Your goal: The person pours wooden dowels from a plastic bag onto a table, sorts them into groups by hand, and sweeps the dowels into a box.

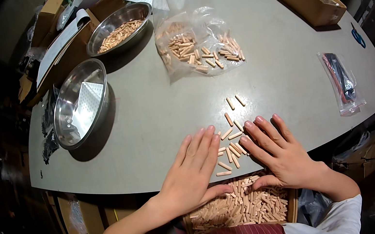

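Several small wooden dowels lie loose near the front edge of the grey table. Flat on the tabletop at their left is my left hand, fingers stretched out. On their right side my right hand lies with its fingers spread. Both thumbs reach over the table edge, above a box heaped with many more dowels. A clear plastic bag, lying farther back, holds dowels that spill toward its open mouth.
At the left stand a steel bowl with a white perforated piece and another bowl with dowels. To the right are a plastic packet, blue-handled scissors and a long cardboard box. Cardboard sits below the table.
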The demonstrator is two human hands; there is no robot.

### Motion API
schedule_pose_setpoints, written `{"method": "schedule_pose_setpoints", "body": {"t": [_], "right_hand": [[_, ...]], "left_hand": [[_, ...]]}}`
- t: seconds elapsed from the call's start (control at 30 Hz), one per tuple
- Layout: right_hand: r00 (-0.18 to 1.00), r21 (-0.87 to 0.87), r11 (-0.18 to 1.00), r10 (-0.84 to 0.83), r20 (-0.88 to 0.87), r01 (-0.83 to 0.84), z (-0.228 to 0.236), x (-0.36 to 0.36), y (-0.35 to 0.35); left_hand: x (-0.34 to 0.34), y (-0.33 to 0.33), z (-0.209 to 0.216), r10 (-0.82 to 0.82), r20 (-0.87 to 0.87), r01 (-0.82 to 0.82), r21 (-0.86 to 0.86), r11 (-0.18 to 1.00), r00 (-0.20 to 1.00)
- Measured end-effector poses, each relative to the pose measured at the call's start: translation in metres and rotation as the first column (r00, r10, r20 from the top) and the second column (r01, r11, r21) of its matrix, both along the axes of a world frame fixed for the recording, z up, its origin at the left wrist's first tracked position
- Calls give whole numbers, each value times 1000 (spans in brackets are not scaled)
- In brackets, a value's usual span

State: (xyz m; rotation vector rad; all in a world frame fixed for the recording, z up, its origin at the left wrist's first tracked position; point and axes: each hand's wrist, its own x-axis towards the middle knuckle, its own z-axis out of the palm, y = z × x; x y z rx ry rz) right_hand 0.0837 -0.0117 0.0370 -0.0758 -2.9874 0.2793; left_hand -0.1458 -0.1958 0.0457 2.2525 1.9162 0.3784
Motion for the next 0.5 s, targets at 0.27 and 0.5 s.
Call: {"method": "schedule_pose_setpoints", "body": {"t": [0.27, 0.5], "right_hand": [[994, -350, 937, -30, -107, -9, -9, -26, 17], [976, -783, 619, -198, -91, 53, 0, -44, 45]], "left_hand": [[5, 24, -7, 76, 21, -77, 34, 996, 997], [-29, 33, -9, 192, 925, -246, -113, 963, 329]]}}
